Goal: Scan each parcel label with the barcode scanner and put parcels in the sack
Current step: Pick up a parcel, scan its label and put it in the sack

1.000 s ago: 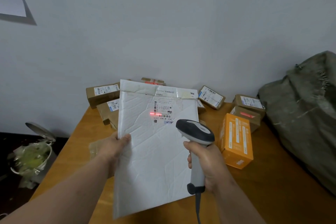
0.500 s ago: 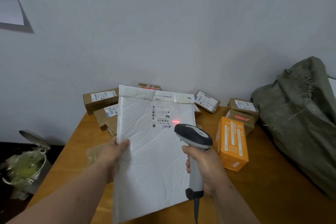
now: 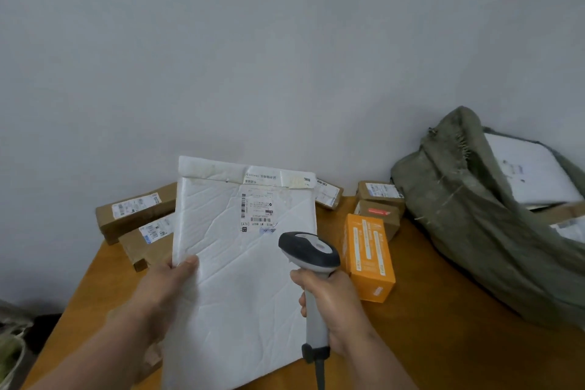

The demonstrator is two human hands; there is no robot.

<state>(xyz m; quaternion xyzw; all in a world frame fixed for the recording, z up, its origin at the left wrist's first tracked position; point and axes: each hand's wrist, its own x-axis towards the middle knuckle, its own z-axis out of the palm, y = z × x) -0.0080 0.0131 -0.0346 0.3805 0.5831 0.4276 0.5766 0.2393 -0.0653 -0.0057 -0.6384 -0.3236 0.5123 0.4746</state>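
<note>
Partly hidden: sack [image 3: 468,225] parcels (labels blurred).

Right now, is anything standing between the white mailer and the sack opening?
Partly: the orange box and small brown boxes sit on the table between the white mailer and the sack; above them, nothing visible.

Bare tabletop [image 3: 443,342] btwn orange box [image 3: 368,258] & sack [image 3: 468,231].
</note>
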